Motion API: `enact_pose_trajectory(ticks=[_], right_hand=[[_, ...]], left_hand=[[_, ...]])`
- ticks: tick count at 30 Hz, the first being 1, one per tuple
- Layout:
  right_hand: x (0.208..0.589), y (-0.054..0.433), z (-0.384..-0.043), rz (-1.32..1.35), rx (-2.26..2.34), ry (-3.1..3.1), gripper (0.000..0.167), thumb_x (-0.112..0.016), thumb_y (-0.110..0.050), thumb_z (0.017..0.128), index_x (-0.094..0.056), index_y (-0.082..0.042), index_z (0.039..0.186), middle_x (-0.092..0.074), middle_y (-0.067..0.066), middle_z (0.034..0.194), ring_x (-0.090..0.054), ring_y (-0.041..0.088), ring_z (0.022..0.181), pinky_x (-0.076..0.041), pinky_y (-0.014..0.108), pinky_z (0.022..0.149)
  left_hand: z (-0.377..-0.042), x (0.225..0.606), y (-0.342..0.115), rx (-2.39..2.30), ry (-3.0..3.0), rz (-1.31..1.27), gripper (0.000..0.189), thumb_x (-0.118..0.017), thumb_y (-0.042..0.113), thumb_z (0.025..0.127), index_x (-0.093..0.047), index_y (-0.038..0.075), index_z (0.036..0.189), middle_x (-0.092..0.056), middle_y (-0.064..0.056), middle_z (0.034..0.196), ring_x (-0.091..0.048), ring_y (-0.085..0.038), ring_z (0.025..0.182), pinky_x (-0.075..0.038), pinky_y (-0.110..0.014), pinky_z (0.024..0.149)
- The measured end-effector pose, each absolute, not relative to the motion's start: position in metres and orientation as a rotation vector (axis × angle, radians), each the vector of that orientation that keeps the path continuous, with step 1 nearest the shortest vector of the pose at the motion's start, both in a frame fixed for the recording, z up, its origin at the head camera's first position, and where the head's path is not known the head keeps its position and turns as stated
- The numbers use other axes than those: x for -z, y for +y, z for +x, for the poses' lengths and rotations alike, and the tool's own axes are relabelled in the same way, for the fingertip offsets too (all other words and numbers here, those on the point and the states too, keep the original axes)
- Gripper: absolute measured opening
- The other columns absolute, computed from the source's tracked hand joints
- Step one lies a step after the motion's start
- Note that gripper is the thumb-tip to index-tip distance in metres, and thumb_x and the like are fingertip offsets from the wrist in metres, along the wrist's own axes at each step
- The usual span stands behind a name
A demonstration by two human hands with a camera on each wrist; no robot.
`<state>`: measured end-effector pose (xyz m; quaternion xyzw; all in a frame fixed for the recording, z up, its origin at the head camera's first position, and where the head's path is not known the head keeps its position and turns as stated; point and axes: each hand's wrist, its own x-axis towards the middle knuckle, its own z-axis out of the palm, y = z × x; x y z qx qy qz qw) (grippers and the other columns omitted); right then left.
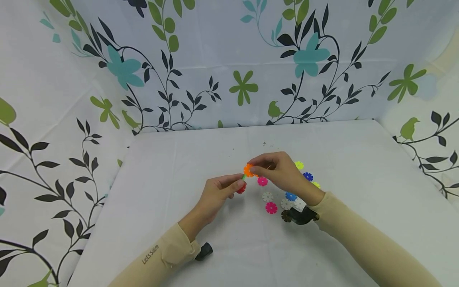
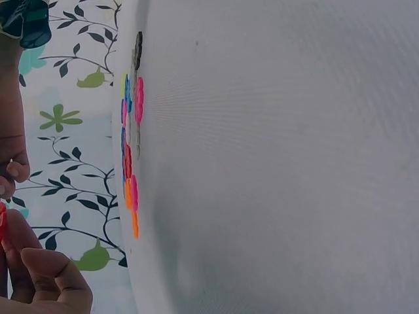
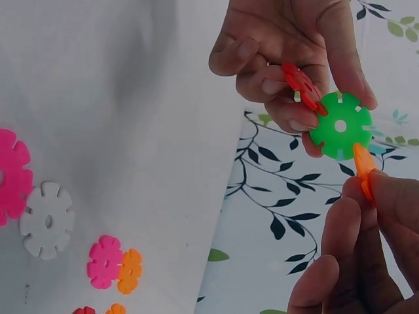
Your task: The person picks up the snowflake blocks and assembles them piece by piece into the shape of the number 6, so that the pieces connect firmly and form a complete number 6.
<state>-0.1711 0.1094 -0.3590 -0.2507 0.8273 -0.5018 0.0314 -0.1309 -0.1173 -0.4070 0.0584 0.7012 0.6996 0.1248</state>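
Note:
My left hand pinches a green notched plastic disc between thumb and fingers. A red disc slots into the green one at an angle, close by the left fingers. Between thumb and fingertips, my right hand grips an orange disc. The orange disc stands edge-on, right at a notch in the green disc's rim. Both hands are raised over the white table, close together. In the left wrist view, only a sliver of the red disc shows, with the green one hidden.
Several loose discs lie under and beside the right forearm, among them a pink disc, a white disc and a dark blue disc. A leaf-patterned cloth hangs behind the table.

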Motion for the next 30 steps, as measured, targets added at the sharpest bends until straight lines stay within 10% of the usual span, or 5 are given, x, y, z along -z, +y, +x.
enact_pose_trajectory(ticks=[10,18,30], right_hand=[[0.355,0.103,-0.166,-0.801,1.485,2.663,0.021,-0.077,-0.018,0.092,-0.079,-0.011,0.112,-0.075,-0.004,0.097,-0.064,0.016,0.075,-0.055,0.03,0.063],[0.357,0.101,-0.164,-0.758,1.495,2.662,0.021,-0.077,-0.018,0.092,-0.079,-0.011,0.112,-0.075,-0.004,0.096,-0.066,0.016,0.078,-0.057,0.031,0.065],[0.362,0.096,-0.161,-0.77,1.482,2.654,0.021,-0.077,-0.017,0.092,-0.079,-0.011,0.112,-0.075,-0.006,0.095,-0.068,0.014,0.081,-0.058,0.033,0.066]], left_hand=[[-0.128,0.404,-0.113,-2.033,2.129,0.148,0.035,-0.075,0.028,0.094,-0.074,0.011,0.124,-0.074,-0.004,0.102,-0.056,-0.043,0.095,-0.049,-0.044,0.084],[-0.124,0.402,-0.111,-2.034,2.163,0.111,0.037,-0.074,0.028,0.095,-0.073,0.007,0.125,-0.074,-0.01,0.106,-0.059,-0.02,0.089,-0.05,-0.043,0.086],[-0.122,0.408,-0.11,-2.079,2.12,0.079,0.035,-0.075,0.025,0.094,-0.073,0.005,0.123,-0.075,-0.008,0.104,-0.063,-0.019,0.093,-0.05,-0.046,0.091]])
